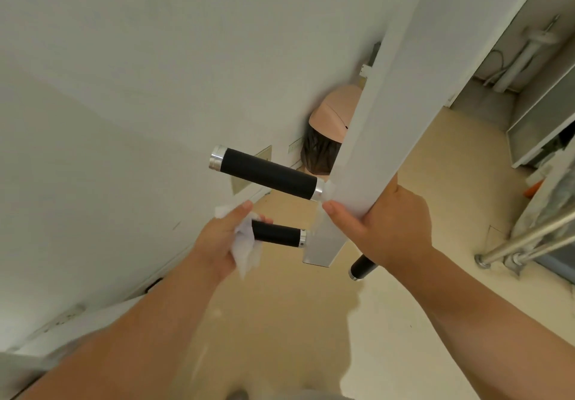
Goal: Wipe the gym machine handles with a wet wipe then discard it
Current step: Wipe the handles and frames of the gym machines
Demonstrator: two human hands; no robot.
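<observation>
A white machine arm [389,104] slants down the middle of the view. Two black handles with silver end caps stick out to its left: a long upper handle [267,174] and a shorter lower handle [278,234]. My left hand [222,241] holds a white wet wipe [247,248] wrapped round the outer end of the lower handle. My right hand [385,228] grips the white arm just above its lower end. Below that hand the tip of a third black handle [362,267] shows; most of it is hidden.
A pink bin with a dark liner [329,125] stands on the floor by the white wall [124,88], behind the arm. Metal bars [525,241] and stacked clutter sit at the right. Beige floor [280,321] lies below my arms.
</observation>
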